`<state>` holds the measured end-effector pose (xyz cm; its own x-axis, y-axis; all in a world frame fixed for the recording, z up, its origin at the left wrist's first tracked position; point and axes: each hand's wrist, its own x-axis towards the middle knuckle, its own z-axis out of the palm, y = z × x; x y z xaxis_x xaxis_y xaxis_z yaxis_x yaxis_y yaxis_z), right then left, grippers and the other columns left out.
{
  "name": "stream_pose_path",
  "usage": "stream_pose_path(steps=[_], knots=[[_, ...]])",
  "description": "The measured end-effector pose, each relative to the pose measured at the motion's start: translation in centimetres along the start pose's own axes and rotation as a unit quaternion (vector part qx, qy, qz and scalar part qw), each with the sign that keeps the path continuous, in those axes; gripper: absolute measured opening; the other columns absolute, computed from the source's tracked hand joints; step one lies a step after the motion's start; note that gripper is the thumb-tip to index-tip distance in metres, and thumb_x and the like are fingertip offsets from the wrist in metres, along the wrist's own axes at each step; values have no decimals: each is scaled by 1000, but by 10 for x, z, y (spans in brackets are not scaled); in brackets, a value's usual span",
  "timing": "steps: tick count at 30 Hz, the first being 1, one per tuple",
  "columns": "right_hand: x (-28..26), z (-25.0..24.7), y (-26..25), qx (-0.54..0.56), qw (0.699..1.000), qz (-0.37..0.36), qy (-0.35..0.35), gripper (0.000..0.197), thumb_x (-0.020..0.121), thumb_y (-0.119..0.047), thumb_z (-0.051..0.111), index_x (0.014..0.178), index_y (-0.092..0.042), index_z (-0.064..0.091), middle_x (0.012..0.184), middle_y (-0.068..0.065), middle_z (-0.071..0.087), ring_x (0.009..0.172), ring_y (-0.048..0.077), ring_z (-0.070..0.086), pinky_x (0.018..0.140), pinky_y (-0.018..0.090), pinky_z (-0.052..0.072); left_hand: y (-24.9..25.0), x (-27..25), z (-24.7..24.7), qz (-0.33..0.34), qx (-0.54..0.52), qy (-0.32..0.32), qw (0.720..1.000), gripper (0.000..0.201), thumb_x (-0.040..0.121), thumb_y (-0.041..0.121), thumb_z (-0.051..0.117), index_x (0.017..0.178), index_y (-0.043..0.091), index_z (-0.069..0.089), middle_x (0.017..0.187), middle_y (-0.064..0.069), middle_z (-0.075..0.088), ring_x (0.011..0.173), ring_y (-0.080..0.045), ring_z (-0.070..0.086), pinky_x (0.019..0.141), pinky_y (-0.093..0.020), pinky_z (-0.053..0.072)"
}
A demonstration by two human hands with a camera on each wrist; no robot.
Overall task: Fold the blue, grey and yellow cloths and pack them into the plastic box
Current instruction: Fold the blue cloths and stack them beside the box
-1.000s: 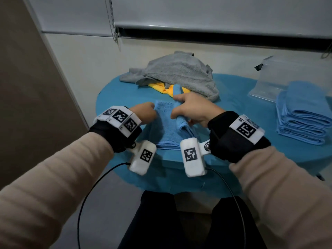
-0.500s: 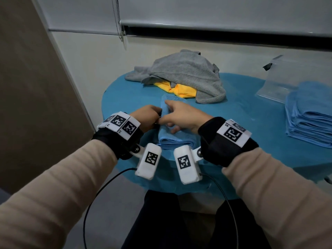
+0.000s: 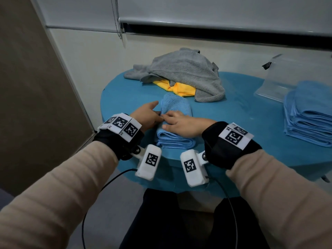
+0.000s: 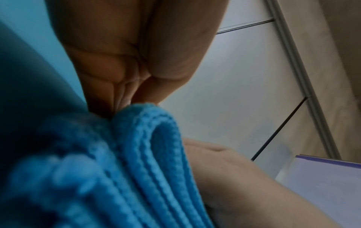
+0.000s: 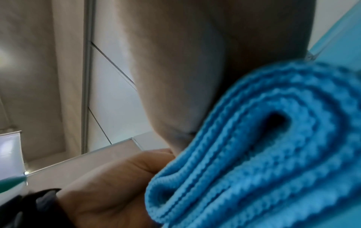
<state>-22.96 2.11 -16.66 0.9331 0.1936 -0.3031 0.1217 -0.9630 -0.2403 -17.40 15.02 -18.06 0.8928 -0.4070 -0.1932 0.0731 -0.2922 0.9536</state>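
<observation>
A blue cloth [image 3: 175,112] lies folded into a narrow strip near the front edge of the round blue table [image 3: 233,112]. My right hand [image 3: 181,124] lies flat on top of it, fingers pointing left. My left hand [image 3: 149,115] sits at the strip's left edge with curled fingers pinching the layers, as the left wrist view shows at the cloth [image 4: 136,154]. The right wrist view shows the cloth's stacked folds [image 5: 263,146]. A crumpled grey cloth [image 3: 183,72] lies further back over a yellow cloth [image 3: 177,88]. The clear plastic box [image 3: 280,76] stands at the back right.
A stack of folded blue cloths [image 3: 310,115] sits at the right edge of the table, in front of the box. A wall and a window blind with a hanging cord [image 3: 117,18] run behind the table. My legs are under the front edge.
My right hand has brought the cloth's right side over to the left and now lies flat on the narrower strip. My left hand stayed at the left edge.
</observation>
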Motion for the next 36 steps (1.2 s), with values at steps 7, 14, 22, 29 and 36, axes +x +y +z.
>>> stream_pose_path(steps=[7,14,22,29,36], knots=[[-8,0,19,503,841,14,199,45,98,-15,48,142,-11,40,147,2,39,135,16,37,101,23,33,-7,5,3,6,11,49,999,78,80,-14,58,147,11,26,137,-20,47,121,-34,52,104,-45,41],[-13,8,38,638,742,75,190,27,91,-3,57,113,-17,57,115,11,62,89,20,62,81,31,51,-7,11,11,-4,-2,73,997,72,77,-15,59,141,9,37,125,-22,54,113,-39,56,99,-49,45],[-25,-3,46,650,729,30,215,54,82,17,52,129,-11,53,127,19,57,100,27,62,76,31,57,14,3,42,-9,-201,19,979,57,84,-21,42,135,3,38,104,-17,58,102,-34,58,76,-32,50],[-87,-69,100,642,685,7,344,62,80,22,43,134,-7,49,127,20,54,101,29,62,73,29,59,87,17,99,21,-177,-155,972,21,92,24,55,104,7,61,92,-13,63,76,-24,58,72,-31,51],[-157,-98,176,633,637,29,440,63,82,20,37,136,-10,45,119,19,58,96,27,65,74,32,59,139,36,200,3,-191,-338,922,43,96,39,45,123,8,55,102,-12,69,81,-23,69,72,-33,59]])
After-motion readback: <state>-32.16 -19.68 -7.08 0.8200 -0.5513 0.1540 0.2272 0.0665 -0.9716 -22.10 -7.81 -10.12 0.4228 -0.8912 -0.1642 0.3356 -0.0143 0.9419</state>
